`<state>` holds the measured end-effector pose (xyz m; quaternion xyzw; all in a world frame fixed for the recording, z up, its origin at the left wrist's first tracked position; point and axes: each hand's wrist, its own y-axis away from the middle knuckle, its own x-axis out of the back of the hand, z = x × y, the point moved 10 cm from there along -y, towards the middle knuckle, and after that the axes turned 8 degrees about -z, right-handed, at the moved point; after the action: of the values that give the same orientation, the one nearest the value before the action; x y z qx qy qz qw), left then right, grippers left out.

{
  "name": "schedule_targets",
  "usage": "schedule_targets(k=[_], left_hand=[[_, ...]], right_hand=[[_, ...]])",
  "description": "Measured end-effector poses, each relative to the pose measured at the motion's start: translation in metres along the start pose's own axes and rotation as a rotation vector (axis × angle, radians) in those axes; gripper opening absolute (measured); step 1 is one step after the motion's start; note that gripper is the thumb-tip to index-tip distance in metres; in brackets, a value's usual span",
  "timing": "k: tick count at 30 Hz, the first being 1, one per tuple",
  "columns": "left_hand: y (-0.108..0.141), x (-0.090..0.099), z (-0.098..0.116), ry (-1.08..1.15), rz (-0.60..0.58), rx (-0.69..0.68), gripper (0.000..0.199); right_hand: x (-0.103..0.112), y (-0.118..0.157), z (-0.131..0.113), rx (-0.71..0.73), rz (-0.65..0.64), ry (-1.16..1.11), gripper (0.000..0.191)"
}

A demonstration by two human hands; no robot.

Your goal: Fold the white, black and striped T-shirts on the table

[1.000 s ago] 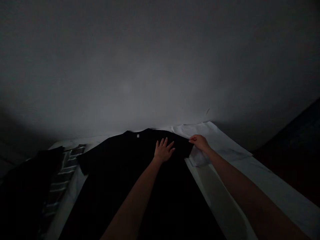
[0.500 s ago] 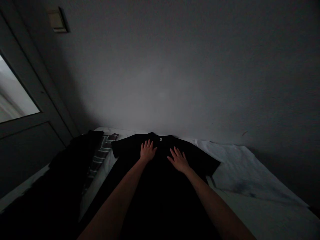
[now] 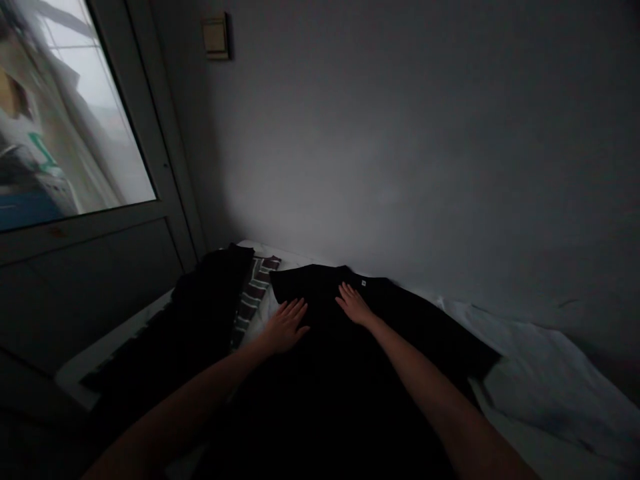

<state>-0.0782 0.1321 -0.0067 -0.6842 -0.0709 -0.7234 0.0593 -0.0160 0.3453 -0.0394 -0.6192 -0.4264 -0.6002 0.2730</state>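
1. Left hand (image 3: pixel 286 327): pressing flat on black T-shirt (image 3: pixel 330 340), gripping nothing.
2. Right hand (image 3: pixel 355 304): lying open near its neckline.
3. Shirt: spreading between striped cloth (image 3: pixel 255 291) and white cloth (image 3: pixel 540 367).

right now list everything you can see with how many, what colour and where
t-shirt: one, black, spread out in the middle
neck label: one, whitish, inside the shirt's collar
striped cloth: one, dark with pale stripes, left of the shirt
dark clothing: too dark to count, black, far left
white cloth: looks like one, white, right of the shirt
surface: one, whitish, under the clothes
wall: one, grey, behind
wall switch: one, yellowish, upper left
door: one, grey, left
glass pane: one, clear, in the door; things beyond it are too blurred to count
left hand: one, bare, open on the shirt near its left sleeve
right hand: one, bare, open on the shirt below the collar
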Motion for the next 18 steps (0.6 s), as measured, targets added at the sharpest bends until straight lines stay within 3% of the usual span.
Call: schedule_targets(k=[3,6,11,15,18], left_hand=[[0.005,0.0,-0.002,-0.003,0.013,0.025,0.065],[0.02,-0.002,-0.002,0.004,0.01,0.035,0.065],[0.086,-0.013,0.004,0.04,-0.113,0.049,0.07],[0.149,-0.017,0.006,0.079,-0.102,0.12,0.069],[0.175,-0.015,0.006,0.116,-0.057,0.208,0.065]], right_hand=[[0.012,-0.044,-0.026,-0.009,0.003,-0.02,0.063],[0.022,-0.071,-0.021,-0.081,-0.003,-0.012,0.063],[0.04,-0.094,-0.021,-0.073,-0.026,0.018,0.058],[0.052,-0.115,-0.073,0.092,0.007,0.017,0.054],[0.048,-0.129,-0.128,0.221,0.002,-0.013,0.059]])
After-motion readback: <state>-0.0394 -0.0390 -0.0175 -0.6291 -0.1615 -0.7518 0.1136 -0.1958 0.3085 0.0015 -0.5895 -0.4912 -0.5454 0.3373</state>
